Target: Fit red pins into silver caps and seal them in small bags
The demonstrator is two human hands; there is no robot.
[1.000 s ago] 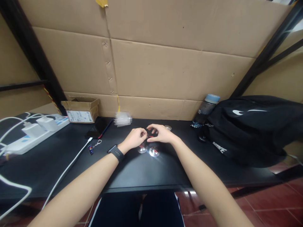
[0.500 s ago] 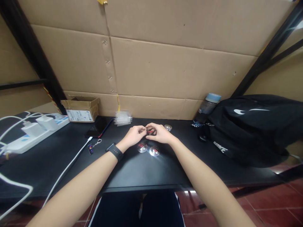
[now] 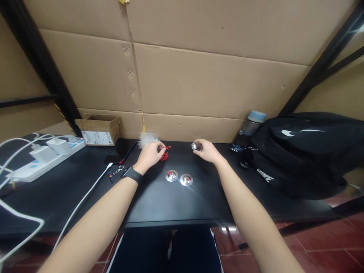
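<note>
My left hand [image 3: 152,153] is closed in a pinch on a red cord [image 3: 168,147], whose loop sticks out past the fingertips. Just below those fingers lies a bunch of red cords [image 3: 164,156] on the black table. Farther right, my right hand [image 3: 207,150] grips a small silvery cymbal [image 3: 194,146] between thumb and fingers; the fingers partly cover it. Two more small domed metal cymbals, a left one [image 3: 171,178] and a right one [image 3: 186,182], lie flat between my forearms, each with red at its centre.
Clear plastic bags [image 3: 146,138] lie behind my left hand. Left of them are a phone [image 3: 117,153], a cardboard box [image 3: 99,138], a keyring [image 3: 110,176] and a power strip [image 3: 21,174] with white cables. A bottle [image 3: 247,131] and black bag [image 3: 301,155] stand right.
My hands have moved apart from the middle. The left has gone left with a red cord; the right has gone right and back, taking hold of the cymbal there.
</note>
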